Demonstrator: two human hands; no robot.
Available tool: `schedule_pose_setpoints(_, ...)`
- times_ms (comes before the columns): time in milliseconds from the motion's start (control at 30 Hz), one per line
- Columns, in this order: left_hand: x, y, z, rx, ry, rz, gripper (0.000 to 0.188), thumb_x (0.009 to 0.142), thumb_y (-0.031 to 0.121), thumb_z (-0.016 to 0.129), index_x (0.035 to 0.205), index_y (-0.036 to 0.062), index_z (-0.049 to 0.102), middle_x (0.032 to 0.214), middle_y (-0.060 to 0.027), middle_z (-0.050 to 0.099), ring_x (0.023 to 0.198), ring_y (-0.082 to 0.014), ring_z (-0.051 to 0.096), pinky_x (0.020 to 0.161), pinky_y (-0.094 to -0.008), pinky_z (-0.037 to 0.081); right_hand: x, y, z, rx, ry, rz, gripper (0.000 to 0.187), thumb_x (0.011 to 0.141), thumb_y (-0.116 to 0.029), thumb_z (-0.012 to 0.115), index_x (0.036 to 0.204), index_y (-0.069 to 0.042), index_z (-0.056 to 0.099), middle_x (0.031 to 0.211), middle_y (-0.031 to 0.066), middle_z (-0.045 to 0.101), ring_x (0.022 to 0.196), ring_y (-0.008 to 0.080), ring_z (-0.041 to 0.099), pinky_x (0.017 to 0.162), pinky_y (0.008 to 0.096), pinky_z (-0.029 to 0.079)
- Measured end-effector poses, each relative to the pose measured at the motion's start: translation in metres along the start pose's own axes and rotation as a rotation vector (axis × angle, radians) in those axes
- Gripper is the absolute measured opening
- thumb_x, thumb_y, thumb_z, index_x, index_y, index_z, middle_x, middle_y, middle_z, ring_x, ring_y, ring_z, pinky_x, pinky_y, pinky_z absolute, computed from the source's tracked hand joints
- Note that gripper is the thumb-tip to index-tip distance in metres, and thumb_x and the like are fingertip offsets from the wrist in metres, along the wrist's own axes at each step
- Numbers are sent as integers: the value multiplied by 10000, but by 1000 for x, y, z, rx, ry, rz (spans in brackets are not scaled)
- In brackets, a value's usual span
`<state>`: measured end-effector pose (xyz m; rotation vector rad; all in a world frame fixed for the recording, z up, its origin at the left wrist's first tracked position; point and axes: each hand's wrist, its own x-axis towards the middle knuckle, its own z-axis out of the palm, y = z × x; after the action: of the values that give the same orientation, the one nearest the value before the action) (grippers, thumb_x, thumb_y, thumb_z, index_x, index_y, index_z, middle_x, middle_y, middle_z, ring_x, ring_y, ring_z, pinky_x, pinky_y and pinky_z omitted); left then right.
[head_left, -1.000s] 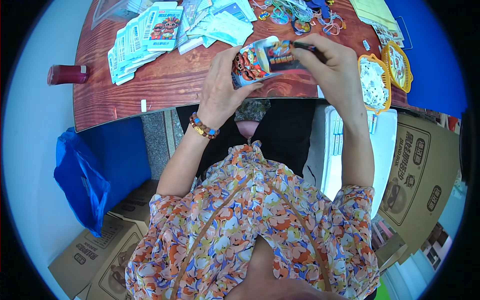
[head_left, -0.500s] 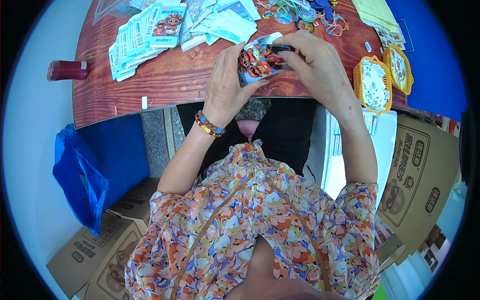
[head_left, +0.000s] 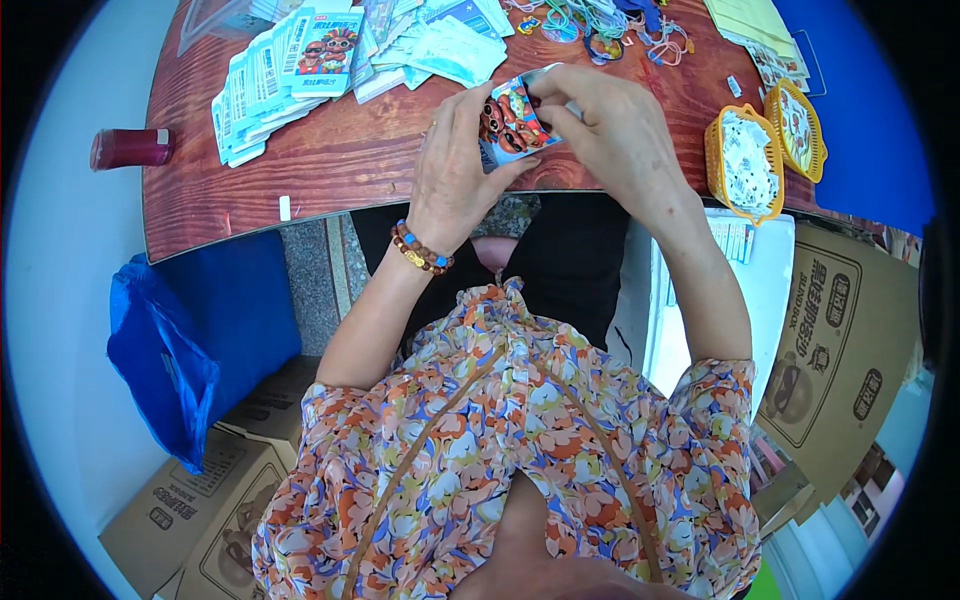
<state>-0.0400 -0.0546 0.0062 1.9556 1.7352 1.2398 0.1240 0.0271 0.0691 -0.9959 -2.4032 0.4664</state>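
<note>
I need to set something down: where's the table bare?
Mainly between the cards and left hand, save small scraps by the near edge; a smaller patch separates right hand from front basket. Crowded: the far side, with cards, packets, cords.

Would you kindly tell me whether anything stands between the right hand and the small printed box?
Nothing visible does: the right hand is at the right end of the box, which the left hand holds. The nearer yellow basket sits off to the right.
</note>
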Motion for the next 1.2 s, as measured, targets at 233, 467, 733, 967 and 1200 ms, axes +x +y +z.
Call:
schedule_pose_setpoints(233,-1,0,1,18,-11,-38,776,689,144,852,1331,-14,446,1228,-207,543,1131,-377,554,942,-433,478,-8,10,-8,155,-91,47,178,927,-109,610,1081,-37,664,852,77,709,654,164,665,577,293,500)
schedule_pose_setpoints(467,-1,2,-1,-104,23,-180,765,694,205,878,1312,-11,484,1172,-176,590,1068,-320,608,904,-397,497,-43,51,-33,366,89,451,180,951,-107,617,1096,-26,688,876,11,698,669,48,619,590,183,494)
schedule_pose_setpoints(733,-3,10,13,-163,-89,-118,799,679,233,884,1324,-5,476,1199,-183,591,1084,-331,611,901,-410,502,-95,131,-119,-104,197,682,139,916,-138,652,975,-14,680,877,33,677,702,84,624,621,224,508)
schedule_pose_setpoints(967,0,33,32,-111,-165,48,838,670,258,885,1348,18,454,1228,-188,582,1107,-357,603,911,-425,503,-104,152,-106,-292,-51,775,263,779,-240,744,896,-26,646,773,53,623,656,131,592,637,314,481)
schedule_pose_setpoints(1200,4,40,36,-104,-218,56,860,675,255,880,1374,21,438,1285,-190,567,1155,-351,588,962,-416,496,-103,160,-110,-94,-94,788,198,812,-234,729,871,-67,640,711,51,613,607,105,606,555,254,457)
